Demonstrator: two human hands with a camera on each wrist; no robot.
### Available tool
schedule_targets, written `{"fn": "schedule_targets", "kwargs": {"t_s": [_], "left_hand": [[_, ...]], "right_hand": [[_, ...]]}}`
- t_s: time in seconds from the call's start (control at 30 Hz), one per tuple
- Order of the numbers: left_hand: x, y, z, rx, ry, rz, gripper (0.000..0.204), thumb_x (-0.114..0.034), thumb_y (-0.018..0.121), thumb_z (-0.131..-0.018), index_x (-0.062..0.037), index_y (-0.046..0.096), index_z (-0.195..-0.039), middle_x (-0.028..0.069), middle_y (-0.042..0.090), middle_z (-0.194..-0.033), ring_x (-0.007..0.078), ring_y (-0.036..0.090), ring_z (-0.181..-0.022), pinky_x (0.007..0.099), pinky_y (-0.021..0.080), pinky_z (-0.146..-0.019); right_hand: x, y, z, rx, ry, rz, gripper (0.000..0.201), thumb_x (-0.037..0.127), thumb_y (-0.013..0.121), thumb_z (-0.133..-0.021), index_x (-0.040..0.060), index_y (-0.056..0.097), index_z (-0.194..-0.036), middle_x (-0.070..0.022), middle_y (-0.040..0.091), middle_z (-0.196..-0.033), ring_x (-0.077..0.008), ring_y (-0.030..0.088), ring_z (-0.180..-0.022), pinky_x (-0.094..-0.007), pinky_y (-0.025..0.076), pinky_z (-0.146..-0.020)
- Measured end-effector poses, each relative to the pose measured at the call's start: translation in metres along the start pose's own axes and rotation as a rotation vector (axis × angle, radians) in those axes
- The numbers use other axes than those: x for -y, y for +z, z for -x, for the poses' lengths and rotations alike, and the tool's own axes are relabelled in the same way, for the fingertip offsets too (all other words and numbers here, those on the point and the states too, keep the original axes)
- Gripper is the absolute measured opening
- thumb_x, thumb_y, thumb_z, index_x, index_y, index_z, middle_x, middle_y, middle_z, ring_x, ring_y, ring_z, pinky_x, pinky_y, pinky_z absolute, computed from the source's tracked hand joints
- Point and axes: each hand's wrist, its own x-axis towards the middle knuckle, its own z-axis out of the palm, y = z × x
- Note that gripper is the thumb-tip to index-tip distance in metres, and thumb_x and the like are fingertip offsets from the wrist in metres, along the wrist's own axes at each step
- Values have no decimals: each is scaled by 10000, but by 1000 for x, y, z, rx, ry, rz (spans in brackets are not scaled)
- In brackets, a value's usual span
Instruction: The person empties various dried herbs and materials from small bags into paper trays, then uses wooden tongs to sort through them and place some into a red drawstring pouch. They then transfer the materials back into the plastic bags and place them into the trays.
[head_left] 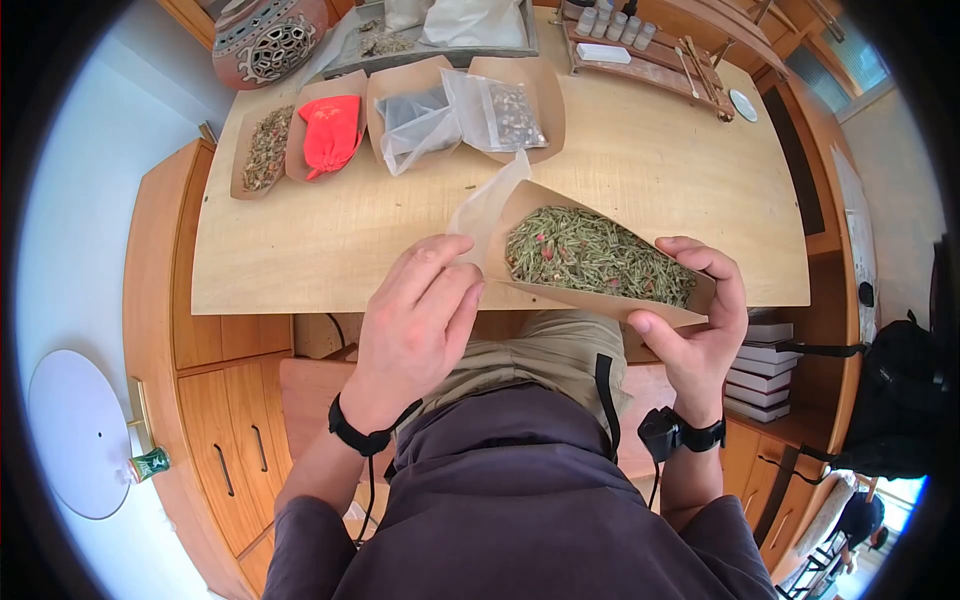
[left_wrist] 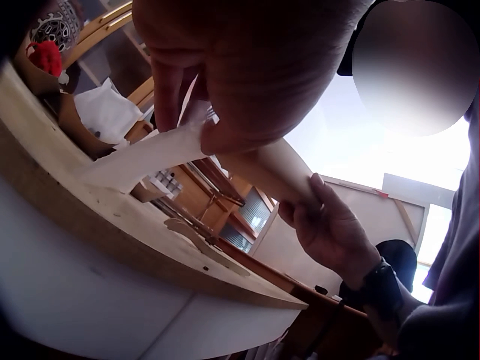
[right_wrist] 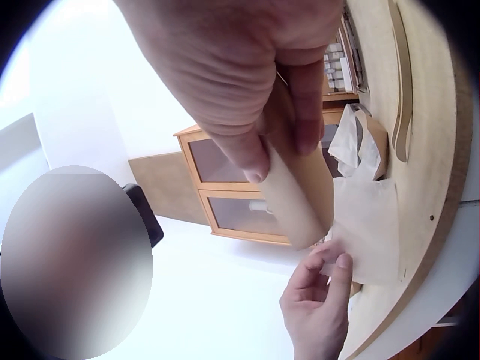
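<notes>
No text can be read anywhere (the green can's (head_left: 150, 464) markings are too small to make out).

A rounded reddish pottery vessel (head_left: 268, 42) with openwork sides stands by the pale wooden table's (head_left: 660, 170) far left corner. Small capped bottles (head_left: 615, 27) line a brown wooden rack (head_left: 655, 80) at far right, beside a small round white disc (head_left: 743, 105).

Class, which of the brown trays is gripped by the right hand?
The brown tray filled with green, needle-like leaves. The right hand grips one end of it, whereas the other brown trays rest farther back on the table.
</notes>
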Motion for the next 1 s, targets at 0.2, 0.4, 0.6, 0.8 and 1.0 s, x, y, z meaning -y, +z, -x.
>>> {"fn": "schedule_targets", "kwargs": {"t_s": [0.2, 0.4, 0.6, 0.8, 1.0], "left_hand": [[-2, -8, -7, 54, 46, -85, 132, 4, 773, -829, -18, 741, -955, 162, 659, -1271, 353, 683, -1123, 412, 573, -902], [-3, -8, -11, 141, 83, -105, 174, -15, 772, -821, -53, 759, -991, 149, 642, -1300, 329, 686, -1132, 417, 582, -895], [-5, -9, -12, 128, 75, -104, 201, -10, 771, -804, -60, 762, -998, 140, 630, -1320, 330, 682, -1165, 409, 588, -903], [-5, -4, -10, 134, 96, -92, 215, 4, 763, -788, -74, 771, -988, 139, 627, -1317, 330, 665, -1240, 414, 591, -951], [-4, 4, -5, 134, 96, -46, 230, 8, 758, -783, -81, 776, -994, 133, 626, -1318, 328, 664, -1256, 414, 593, -963]], "right_hand": [[4, 0, -4, 22, -31, 61, 568, 29, 930, -755, 14, 603, -1220, -158, 664, -1287, -233, 635, -1236, -365, 512, -1071], [10, 5, -10, 24, -20, 85, 512, 5, 912, -767, 20, 622, -1189, -146, 676, -1280, -206, 647, -1194, -344, 525, -1035], [14, 4, -14, 40, -37, 183, 445, 19, 910, -773, 19, 650, -1135, -117, 709, -1218, -181, 665, -1136, -326, 530, -1006], [13, 7, -18, 81, -87, 268, 416, 32, 918, -764, 13, 669, -1097, -111, 723, -1185, -192, 687, -1091, -328, 551, -957], [16, 15, -21, 111, -95, 352, 437, 49, 924, -753, 7, 680, -1114, -110, 726, -1168, -208, 701, -1059, -332, 566, -927]]}}
